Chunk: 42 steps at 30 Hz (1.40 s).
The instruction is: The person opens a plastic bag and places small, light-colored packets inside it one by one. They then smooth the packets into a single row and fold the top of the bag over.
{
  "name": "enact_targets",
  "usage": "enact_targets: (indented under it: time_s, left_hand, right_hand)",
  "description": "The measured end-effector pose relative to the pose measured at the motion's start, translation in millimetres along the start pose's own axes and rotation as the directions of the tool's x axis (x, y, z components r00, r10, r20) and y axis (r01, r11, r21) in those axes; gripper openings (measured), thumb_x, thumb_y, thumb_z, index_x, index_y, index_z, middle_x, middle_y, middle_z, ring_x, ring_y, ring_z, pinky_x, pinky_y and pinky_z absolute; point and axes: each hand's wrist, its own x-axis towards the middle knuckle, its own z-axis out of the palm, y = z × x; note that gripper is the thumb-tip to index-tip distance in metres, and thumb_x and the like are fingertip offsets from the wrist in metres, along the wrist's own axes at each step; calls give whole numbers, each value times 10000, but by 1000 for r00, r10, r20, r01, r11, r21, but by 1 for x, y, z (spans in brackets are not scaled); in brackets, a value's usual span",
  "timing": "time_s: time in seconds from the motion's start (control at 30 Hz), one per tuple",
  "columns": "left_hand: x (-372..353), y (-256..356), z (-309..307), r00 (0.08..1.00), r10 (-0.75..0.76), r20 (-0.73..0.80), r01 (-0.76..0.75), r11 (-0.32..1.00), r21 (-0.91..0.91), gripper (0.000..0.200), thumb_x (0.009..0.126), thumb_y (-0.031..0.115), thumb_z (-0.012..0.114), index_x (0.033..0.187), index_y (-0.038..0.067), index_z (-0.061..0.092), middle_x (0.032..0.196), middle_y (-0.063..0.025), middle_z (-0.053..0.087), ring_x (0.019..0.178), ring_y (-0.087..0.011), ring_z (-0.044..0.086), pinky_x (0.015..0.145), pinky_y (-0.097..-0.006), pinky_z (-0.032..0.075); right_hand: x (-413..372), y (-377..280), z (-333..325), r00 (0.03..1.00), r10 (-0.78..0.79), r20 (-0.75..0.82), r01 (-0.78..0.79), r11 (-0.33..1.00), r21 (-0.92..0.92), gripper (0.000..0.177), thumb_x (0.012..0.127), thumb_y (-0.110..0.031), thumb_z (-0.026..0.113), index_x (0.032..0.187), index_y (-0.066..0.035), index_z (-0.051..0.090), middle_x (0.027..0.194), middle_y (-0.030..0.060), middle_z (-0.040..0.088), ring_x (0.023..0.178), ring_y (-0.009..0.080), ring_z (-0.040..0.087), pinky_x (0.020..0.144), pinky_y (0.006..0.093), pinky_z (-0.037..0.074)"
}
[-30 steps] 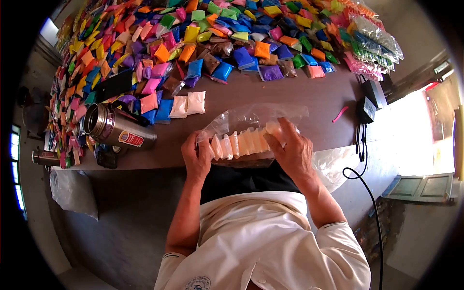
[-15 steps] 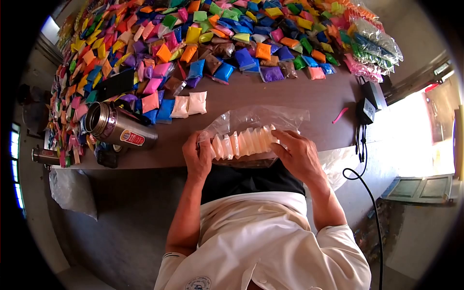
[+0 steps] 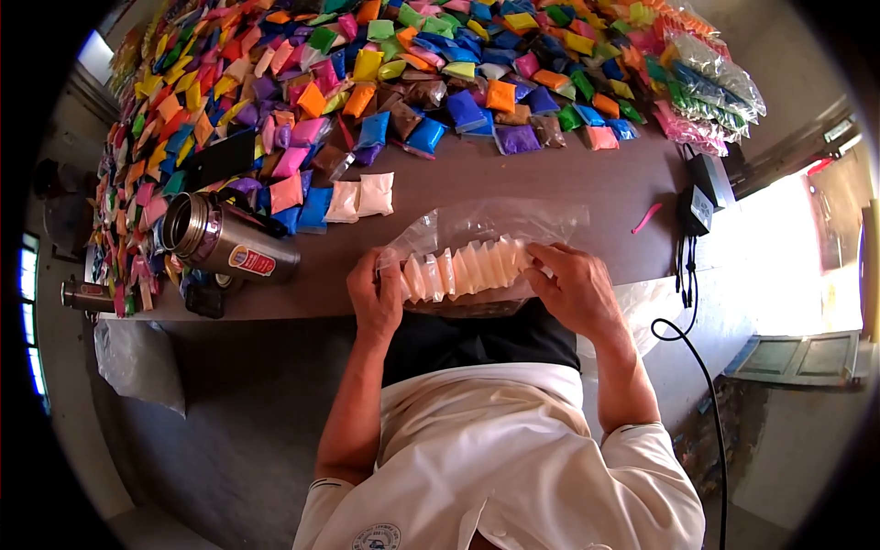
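Note:
A row of several pale peach packets (image 3: 467, 268) stands packed side by side in a clear plastic bag (image 3: 541, 218) at the table's near edge. My left hand (image 3: 376, 295) is closed around the left end of the row and the bag. At the right end, my right hand (image 3: 573, 289) pinches the last packets and the plastic between thumb and fingers. Two pale packets (image 3: 375, 194) lie on the table beyond my left hand, beside a blue packet (image 3: 314, 210).
A large heap of colourful packets (image 3: 367, 64) covers the far and left parts of the brown table (image 3: 550, 174). An open steel flask (image 3: 225, 240) lies left. At right are a pink tool (image 3: 646, 217), black adapters (image 3: 697, 209) and a cable (image 3: 710, 394).
My right hand has shifted slightly to the right, its fingers now closer together at the end of the row. My left hand has stayed almost where it was.

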Motion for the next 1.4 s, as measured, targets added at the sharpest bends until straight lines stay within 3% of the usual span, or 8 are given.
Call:
enact_targets:
  time_s: [0.2, 0.27, 0.4, 0.5, 0.67, 1.07, 1.2, 1.4]
  left_hand:
    - [0, 0, 0, 1000, -16, 14, 16, 1000, -13, 362, 993, 339, 542, 921, -9, 610, 721, -89, 590, 656, -141, 546, 582, -299, 430]
    - [0, 0, 0, 1000, -5, 4, 5, 1000, -12, 370, 994, 349, 545, 922, -7, 612, 720, -88, 591, 655, -142, 546, 580, -298, 429]
    - [0, 0, 0, 1000, -7, 6, 8, 1000, -18, 376, 996, 358, 545, 926, -6, 614, 726, -89, 593, 659, -144, 549, 579, -299, 428]
    - [0, 2, 1, 1000, -2, 9, 2, 1000, -10, 376, 999, 356, 543, 929, -6, 614, 735, -90, 595, 666, -146, 553, 584, -300, 428]
    - [0, 0, 0, 999, 29, 14, -29, 1000, 5, 368, 1001, 349, 545, 932, -5, 618, 739, -88, 597, 675, -139, 552, 596, -299, 431]
    - [-5, -9, 2, 999, -47, 17, 49, 988, -148, 319, 1002, 293, 562, 915, -5, 633, 742, -46, 596, 691, -99, 534, 613, -284, 434]
    - [-4, -9, 2, 999, -50, -5, 49, 992, -113, 297, 999, 270, 559, 914, -6, 630, 749, -69, 602, 688, -128, 548, 619, -297, 444]
    - [-2, 0, 1, 1000, -8, -2, 8, 1000, -30, 308, 992, 279, 558, 912, -12, 620, 752, -97, 600, 682, -153, 555, 624, -308, 450]
  right_hand:
    - [4, -6, 3, 998, 58, -8, -58, 997, 41, 242, 855, -127, 665, 1067, -13, 690, 880, 145, 702, 702, 310, 678, 657, 367, 531]
    - [3, -9, 3, 996, 58, -72, -46, 987, 156, 143, 860, -165, 621, 880, -24, 632, 818, 172, 648, 779, 406, 627, 666, 456, 495]
    - [3, 1, -9, 996, 63, -59, -55, 990, 134, 127, 886, -119, 627, 949, -20, 675, 793, 184, 648, 731, 368, 651, 638, 410, 498]
    - [2, 9, -17, 953, 190, -237, -100, 933, 347, 159, 957, -101, 631, 1059, 2, 695, 766, 136, 676, 603, 173, 608, 573, 291, 475]
    - [2, -4, -35, 879, 285, -381, -25, 827, 561, 222, 1013, -187, 595, 1051, 6, 699, 755, 31, 662, 572, 54, 535, 534, 211, 432]
    - [49, -43, -29, 937, 44, -348, 145, 855, 499, 104, 931, -52, 623, 992, 13, 678, 741, 82, 637, 604, 115, 573, 570, 261, 461]
    - [15, -36, -33, 909, 109, -403, 54, 926, 373, 89, 898, -43, 640, 951, 18, 677, 735, 102, 623, 604, 130, 574, 572, 266, 462]
    - [-13, -18, -4, 958, 87, -274, -45, 987, 157, 146, 824, -45, 694, 964, -3, 687, 953, 156, 679, 785, 321, 685, 698, 373, 549]
